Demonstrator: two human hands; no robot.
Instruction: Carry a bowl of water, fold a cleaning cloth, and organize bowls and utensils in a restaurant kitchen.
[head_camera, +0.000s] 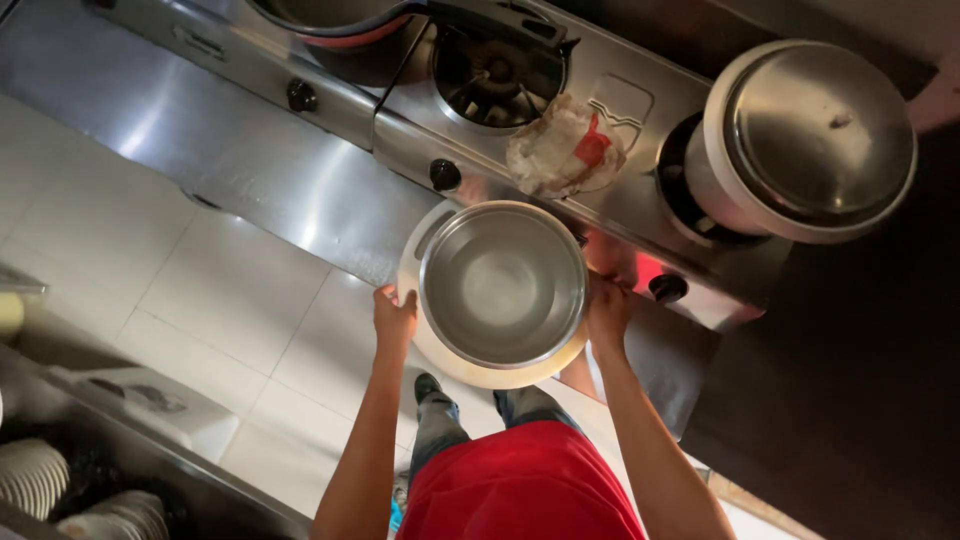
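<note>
We hold a steel bowl (503, 284) seated in a white round tray (420, 262) between our two hands, just in front of the gas stove (640, 215). Our left hand (394, 318) curls its fingers (385, 297) over the tray's left rim; our right hand (607, 312) presses the opposite rim. The bowl sits level, mouth up, midway between both hands.

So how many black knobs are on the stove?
3. One knob is at the left, one sits in the middle above the bowl, one is by the right hand. The bowl may hide more.
</note>
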